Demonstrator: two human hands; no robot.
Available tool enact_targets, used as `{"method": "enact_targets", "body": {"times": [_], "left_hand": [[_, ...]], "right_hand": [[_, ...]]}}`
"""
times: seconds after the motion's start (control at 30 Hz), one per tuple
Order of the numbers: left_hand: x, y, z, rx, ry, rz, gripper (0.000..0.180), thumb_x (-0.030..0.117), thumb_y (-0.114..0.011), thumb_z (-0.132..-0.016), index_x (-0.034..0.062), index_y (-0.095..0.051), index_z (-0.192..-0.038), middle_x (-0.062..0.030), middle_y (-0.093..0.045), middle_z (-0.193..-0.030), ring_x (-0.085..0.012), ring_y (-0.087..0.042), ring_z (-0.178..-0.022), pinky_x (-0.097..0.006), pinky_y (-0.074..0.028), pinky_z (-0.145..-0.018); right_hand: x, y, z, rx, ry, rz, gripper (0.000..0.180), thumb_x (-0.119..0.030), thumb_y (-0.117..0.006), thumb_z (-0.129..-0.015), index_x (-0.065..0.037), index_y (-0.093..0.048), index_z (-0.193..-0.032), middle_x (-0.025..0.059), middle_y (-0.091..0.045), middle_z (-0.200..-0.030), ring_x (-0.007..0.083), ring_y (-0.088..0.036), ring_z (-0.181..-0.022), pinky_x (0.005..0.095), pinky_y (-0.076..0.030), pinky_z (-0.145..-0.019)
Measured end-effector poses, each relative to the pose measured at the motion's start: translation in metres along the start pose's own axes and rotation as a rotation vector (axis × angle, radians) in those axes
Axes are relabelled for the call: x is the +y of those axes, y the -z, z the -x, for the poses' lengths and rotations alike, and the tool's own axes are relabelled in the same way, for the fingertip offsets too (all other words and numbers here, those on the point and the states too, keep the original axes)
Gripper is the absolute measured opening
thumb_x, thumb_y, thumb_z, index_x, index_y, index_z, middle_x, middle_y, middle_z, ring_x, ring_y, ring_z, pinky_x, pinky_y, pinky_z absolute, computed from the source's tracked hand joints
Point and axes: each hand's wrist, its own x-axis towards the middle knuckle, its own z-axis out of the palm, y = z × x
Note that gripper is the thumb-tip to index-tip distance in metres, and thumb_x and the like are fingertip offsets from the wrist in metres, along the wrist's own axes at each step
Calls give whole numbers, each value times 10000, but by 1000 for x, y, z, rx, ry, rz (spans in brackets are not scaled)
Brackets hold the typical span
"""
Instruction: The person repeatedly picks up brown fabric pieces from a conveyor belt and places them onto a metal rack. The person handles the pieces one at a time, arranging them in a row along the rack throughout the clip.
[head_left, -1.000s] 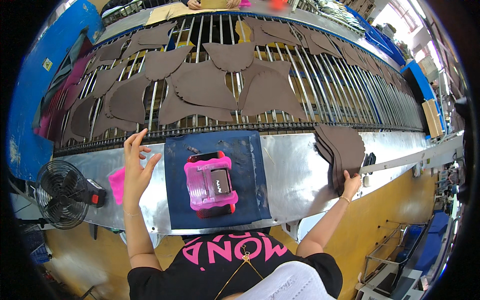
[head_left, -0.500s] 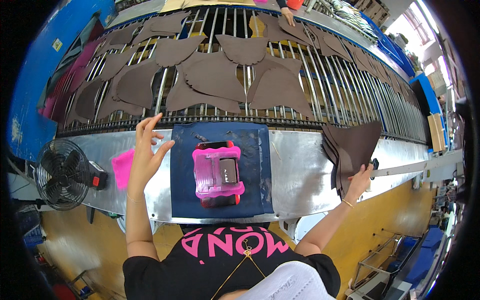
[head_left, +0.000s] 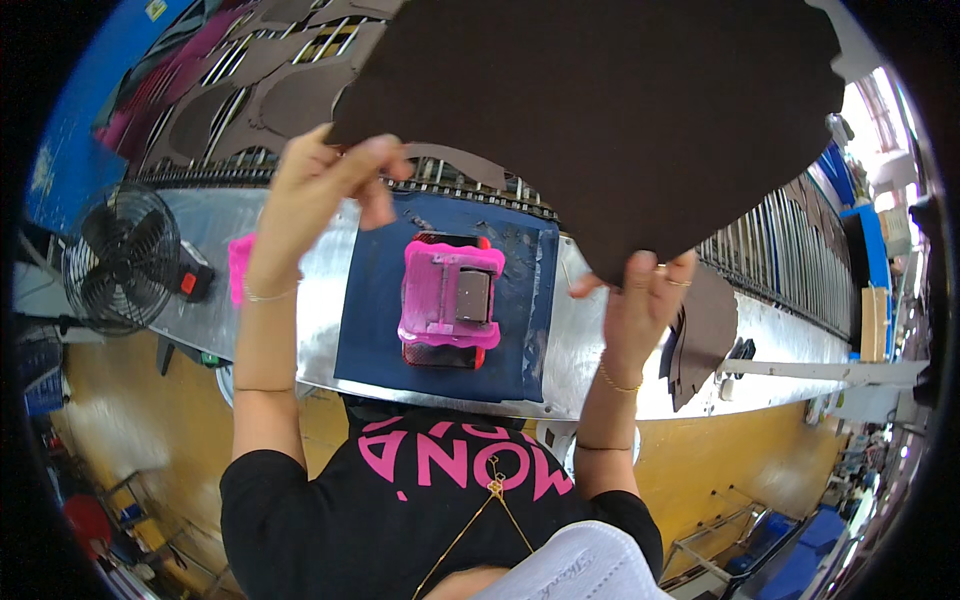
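Note:
A large dark brown cut shoe-upper-like piece is raised in front of me, flat and thin with a scalloped far-right edge. My left hand pinches its left corner between thumb and fingers. At the piece's lower tip, my right hand grips it with the thumb on the near face. Below and between the hands lies a pink frame with a dark roller, resting on a navy mat. A small stack of similar brown pieces lies to the right, near my right hand.
A rack conveyor of metal rods runs behind the metal table, carrying brown pieces at left. A black fan and a pink cloth stand at left. A pale bar juts in from the right.
My right hand has lifted a brown piece off the stack and brought it left and up. My left hand has closed on its corner. The raised piece now hides much of the conveyor.

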Motion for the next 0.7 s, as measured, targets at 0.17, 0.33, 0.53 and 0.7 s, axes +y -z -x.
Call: {"method": "enact_targets", "body": {"times": [0.17, 0.33, 0.53, 0.7], "left_hand": [[20, 68, 52, 222, -133, -178, 168, 109, -646, -873, -17, -625, -981, -81, -652, -738, -121, -602, -521, -221, -447, -477], [28, 71, 78, 331, -122, -296, 252, 28, -676, -825, -7, -596, -1062, -53, -645, -753, -105, -619, -617, -203, -437, -515], [-2, 88, 91, 253, 10, -439, 134, 74, -634, -877, -4, -633, -986, -15, -629, -728, -70, -597, -587, -184, -424, -505], [-19, 46, 80, 119, 190, -419, 111, 55, -605, -880, -45, -619, -927, -53, -601, -715, -101, -607, -547, -217, -442, -478]], "right_hand": [[36, -23, 19, -243, 1, 414, 178, -68, -693, -833, -5, -632, -988, 108, -679, -917, 225, -645, -834, 296, -496, -731], [55, -40, 22, -425, 28, 499, 115, -67, -730, -758, -57, -685, -864, 93, -667, -854, 244, -606, -781, 323, -429, -758], [54, -28, 18, -479, 323, 666, 117, -30, -715, -726, -61, -677, -833, 67, -645, -806, 238, -565, -708, 333, -377, -742], [65, 36, 39, -441, 109, 795, 125, -10, -703, -723, -67, -678, -832, 66, -638, -807, 255, -549, -729, 344, -377, -728]]}}
